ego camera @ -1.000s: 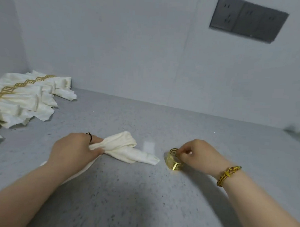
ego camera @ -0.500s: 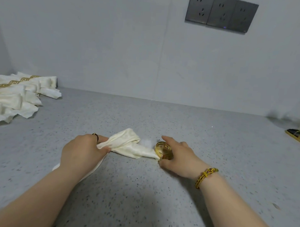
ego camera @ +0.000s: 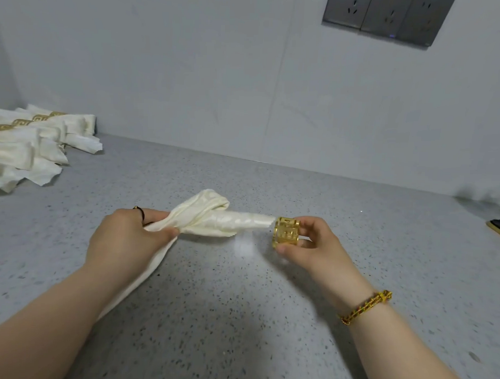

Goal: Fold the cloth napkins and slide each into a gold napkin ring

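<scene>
Over the counter (ego camera: 238, 316), left hand (ego camera: 125, 236) grips the napkin (ego camera: 222, 219); right hand (ego camera: 315, 245) pinches the gold ring (ego camera: 287, 231)

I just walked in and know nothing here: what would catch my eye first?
At the centre, the right hand pinches a gold napkin ring at the tip of a rolled cream napkin, which the left hand grips over the speckled grey counter. At far left, a pile of finished napkins lies by the wall.

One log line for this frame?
left hand: grips napkin | right hand: pinches ring | tip at ring mouth, not through | ringed napkins far left
</scene>
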Demonstrator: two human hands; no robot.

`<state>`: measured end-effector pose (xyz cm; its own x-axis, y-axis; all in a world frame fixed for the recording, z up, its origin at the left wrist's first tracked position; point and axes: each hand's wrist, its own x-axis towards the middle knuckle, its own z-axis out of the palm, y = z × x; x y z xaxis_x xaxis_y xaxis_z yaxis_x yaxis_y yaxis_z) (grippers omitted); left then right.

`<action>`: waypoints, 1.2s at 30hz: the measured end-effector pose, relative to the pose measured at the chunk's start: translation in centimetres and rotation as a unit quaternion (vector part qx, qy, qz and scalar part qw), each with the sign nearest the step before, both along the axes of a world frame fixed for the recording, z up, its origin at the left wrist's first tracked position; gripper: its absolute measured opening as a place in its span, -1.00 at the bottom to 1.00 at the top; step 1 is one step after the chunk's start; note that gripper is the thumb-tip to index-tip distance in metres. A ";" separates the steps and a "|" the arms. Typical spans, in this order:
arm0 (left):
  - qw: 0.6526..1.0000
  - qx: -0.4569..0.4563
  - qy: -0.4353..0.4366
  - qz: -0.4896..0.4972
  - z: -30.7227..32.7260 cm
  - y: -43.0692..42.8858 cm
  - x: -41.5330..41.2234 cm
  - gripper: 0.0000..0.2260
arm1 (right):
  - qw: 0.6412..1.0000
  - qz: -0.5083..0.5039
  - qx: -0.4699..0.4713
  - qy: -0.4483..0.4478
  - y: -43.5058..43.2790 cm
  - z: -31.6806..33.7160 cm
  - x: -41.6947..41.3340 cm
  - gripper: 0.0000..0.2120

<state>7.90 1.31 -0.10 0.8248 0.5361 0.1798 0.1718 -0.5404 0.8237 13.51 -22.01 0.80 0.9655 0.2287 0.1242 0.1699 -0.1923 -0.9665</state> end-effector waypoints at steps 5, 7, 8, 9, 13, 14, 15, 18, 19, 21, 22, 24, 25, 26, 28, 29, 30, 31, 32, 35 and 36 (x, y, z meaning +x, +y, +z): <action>1.000 0.008 -0.004 -0.006 0.0 -0.5 -0.3 -0.83 | 0.998 0.031 0.062 -0.002 0.6 0.2 -0.4 -0.62; 0.999 0.037 0.004 -0.008 0.1 -0.7 -0.4 -0.82 | 0.997 0.039 0.063 -0.008 0.6 0.2 -0.5 -0.62; 0.999 0.052 0.007 -0.008 0.2 -0.7 -0.4 -0.81 | 0.998 0.040 0.057 -0.012 0.6 0.3 -0.4 -0.62; 0.998 0.067 0.010 -0.007 0.2 -0.8 -0.4 -0.80 | 0.998 0.037 0.046 -0.016 0.5 0.3 -0.4 -0.62; 0.992 0.121 0.024 -0.004 0.3 -0.7 -0.3 -0.76 | 0.999 0.014 0.027 -0.035 -0.3 0.6 -0.1 -0.62; 0.992 0.125 0.024 -0.003 0.3 -0.6 -0.3 -0.76 | 0.999 0.011 0.023 -0.036 -0.5 0.7 0.0 -0.62; 0.992 0.127 0.022 -0.002 0.3 -0.6 -0.3 -0.75 | 0.999 0.013 0.011 -0.038 -0.6 0.8 0.0 -0.62; 0.991 0.136 0.018 -0.005 0.3 -0.8 -0.4 -0.77 | 0.997 0.044 -0.046 -0.035 -0.4 0.7 -0.2 -0.58; 0.990 0.137 0.018 -0.007 0.4 -0.9 -0.4 -0.76 | 0.996 0.055 -0.055 -0.034 -0.2 0.5 -0.4 -0.57; 0.992 0.121 0.015 -0.013 0.4 -1.1 -0.4 -0.76 | 0.995 0.064 -0.068 -0.037 0.3 0.1 -0.6 -0.56; 0.994 0.105 0.011 -0.014 0.4 -1.2 -0.4 -0.77 | 0.994 0.063 -0.076 -0.041 0.5 -0.1 -0.7 -0.55; 0.998 0.066 -0.001 -0.017 0.4 -1.4 -0.4 -0.78 | 0.994 0.055 -0.085 -0.045 0.7 -0.4 -0.7 -0.56; 0.999 0.046 -0.008 -0.019 0.3 -1.5 -0.4 -0.78 | 0.994 0.051 -0.083 -0.042 0.9 -0.5 -0.7 -0.57; 0.999 0.029 -0.014 -0.020 0.3 -1.7 -0.4 -0.78 | 0.995 0.049 -0.076 -0.038 1.0 -0.5 -0.7 -0.58; 0.999 0.015 -0.019 -0.021 0.2 -1.9 -0.4 -0.78 | 0.997 0.047 -0.053 -0.033 1.4 -0.5 -0.9 -0.59; 0.999 0.012 -0.022 -0.023 0.2 -2.0 -0.4 -0.78 | 0.998 0.043 -0.040 -0.035 1.6 -0.5 -1.0 -0.60; 0.999 0.010 -0.027 -0.025 0.2 -2.2 -0.4 -0.78 | 0.998 0.038 -0.028 -0.037 1.8 -0.5 -1.1 -0.61; 0.999 0.009 -0.033 -0.028 0.2 -2.3 -0.4 -0.78 | 0.999 0.030 -0.015 -0.038 2.1 -0.5 -1.2 -0.61; 0.999 0.008 -0.037 -0.032 0.2 -2.4 -0.5 -0.78 | 0.999 0.021 -0.002 -0.039 2.3 -0.6 -1.2 -0.61; 0.998 0.002 -0.034 -0.047 0.1 -2.7 -0.5 -0.78 | 0.999 -0.001 0.027 -0.041 2.7 -0.5 -1.4 -0.59; 0.998 0.002 -0.032 -0.055 0.1 -2.8 -0.6 -0.78 | 0.998 -0.004 0.036 -0.041 2.7 -0.5 -1.4 -0.59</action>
